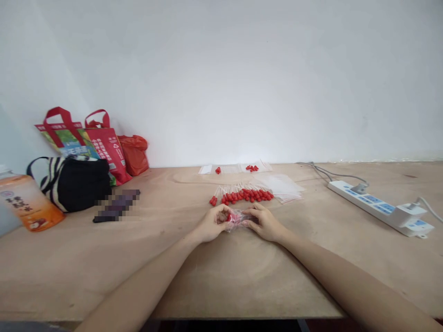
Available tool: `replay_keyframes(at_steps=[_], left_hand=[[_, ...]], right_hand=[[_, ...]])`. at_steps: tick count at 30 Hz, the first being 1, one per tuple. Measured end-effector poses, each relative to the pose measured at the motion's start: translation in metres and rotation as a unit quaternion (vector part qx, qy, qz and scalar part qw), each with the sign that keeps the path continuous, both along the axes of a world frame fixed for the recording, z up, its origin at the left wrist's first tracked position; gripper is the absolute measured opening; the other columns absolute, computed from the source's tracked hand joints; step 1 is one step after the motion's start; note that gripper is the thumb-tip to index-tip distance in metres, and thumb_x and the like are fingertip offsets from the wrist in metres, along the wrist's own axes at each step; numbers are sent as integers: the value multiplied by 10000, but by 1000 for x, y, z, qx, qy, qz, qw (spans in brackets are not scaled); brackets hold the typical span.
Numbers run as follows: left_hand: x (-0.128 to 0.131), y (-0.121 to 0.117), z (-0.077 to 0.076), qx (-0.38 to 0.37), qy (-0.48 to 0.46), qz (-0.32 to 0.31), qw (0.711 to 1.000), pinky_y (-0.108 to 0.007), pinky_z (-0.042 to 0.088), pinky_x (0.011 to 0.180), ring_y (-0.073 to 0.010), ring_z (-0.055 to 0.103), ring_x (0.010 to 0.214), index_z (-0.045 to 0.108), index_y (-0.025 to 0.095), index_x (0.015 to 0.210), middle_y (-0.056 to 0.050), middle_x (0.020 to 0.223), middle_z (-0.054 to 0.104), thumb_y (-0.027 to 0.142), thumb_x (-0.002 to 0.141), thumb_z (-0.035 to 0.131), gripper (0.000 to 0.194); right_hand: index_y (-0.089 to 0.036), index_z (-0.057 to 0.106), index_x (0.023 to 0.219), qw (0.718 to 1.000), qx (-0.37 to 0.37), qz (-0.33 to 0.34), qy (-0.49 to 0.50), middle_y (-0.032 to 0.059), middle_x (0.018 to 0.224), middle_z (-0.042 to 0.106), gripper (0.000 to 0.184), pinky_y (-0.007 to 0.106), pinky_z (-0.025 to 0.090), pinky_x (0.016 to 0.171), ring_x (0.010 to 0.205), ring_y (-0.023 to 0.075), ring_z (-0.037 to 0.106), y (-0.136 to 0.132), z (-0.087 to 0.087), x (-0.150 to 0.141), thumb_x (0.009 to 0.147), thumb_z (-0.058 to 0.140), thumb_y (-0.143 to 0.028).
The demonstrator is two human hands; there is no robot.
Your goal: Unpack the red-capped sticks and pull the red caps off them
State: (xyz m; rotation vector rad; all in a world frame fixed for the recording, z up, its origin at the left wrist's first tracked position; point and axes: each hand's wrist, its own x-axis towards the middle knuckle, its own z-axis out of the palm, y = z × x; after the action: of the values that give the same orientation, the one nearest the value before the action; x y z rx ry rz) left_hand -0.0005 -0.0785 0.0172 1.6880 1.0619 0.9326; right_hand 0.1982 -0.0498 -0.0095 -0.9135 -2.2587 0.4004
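Over on the left of the frame stand an orange-labelled container (32,203), a black bag with white stripes (81,182) and red-handled shopping bags (109,150), with a blurred dark flat item (119,206) nearer the middle. At lower centre, your left hand (216,222) has its thumb and fingers closed on the red end of a clear plastic bag (236,221); your right hand (263,222) pinches its other end. Just beyond your hands, a row of red-headed sticks (247,195) lies loose. Behind it, near the wall, you have filled packs (230,169) showing two red clusters, so some bagging looks done, while most of the sticks appear unbagged. Right of the row lies a pile of flat clear bags (282,185), seemingly unused; a white power strip (367,201) sits at far right.
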Motion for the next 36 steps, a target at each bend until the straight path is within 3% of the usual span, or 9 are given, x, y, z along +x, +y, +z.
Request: replay_keyframes(at_steps=[8,18,23,28,32,36], left_hand=[[-15,5,14,-80,-51,52,994,-261,451,649,-116,580,643,547,136,836,-5,718,623,339,522,738,420],[-67,14,30,-60,144,6,988,-233,414,576,-114,550,625,500,150,824,2,754,597,355,568,674,371],[-64,12,27,69,262,4,963,-307,403,790,-178,526,896,504,171,926,-39,945,571,338,631,625,359],[-42,9,24,142,379,-10,914,-292,400,729,-183,508,820,529,172,844,-42,896,550,346,685,569,239],[-38,6,30,100,455,-17,885,-261,373,625,-167,488,707,511,166,746,-28,767,539,336,723,491,174],[-54,1,42,10,482,-32,875,-241,351,589,-141,469,644,512,168,713,-11,713,540,339,720,466,178]], right_hand=[[-139,576,1025,999,-35,-4,-12,67,849,498,387,294,419,688,765,162,478,-1,3,0,712,609,-366],[-131,581,1013,997,-64,-10,-32,79,909,506,442,301,425,711,796,167,498,6,7,9,669,641,-401],[-149,590,999,997,-72,-15,-36,75,916,512,427,307,424,720,800,169,510,8,7,10,658,648,-400],[-144,592,995,996,-70,-16,-44,77,912,516,428,303,423,705,786,167,513,7,8,10,664,638,-411],[-147,588,1006,996,-71,-12,-50,75,910,516,433,297,423,692,780,165,512,7,9,11,665,638,-409],[-145,588,1007,996,-72,-7,-52,74,908,518,434,298,421,701,781,164,512,8,10,12,659,646,-398]])
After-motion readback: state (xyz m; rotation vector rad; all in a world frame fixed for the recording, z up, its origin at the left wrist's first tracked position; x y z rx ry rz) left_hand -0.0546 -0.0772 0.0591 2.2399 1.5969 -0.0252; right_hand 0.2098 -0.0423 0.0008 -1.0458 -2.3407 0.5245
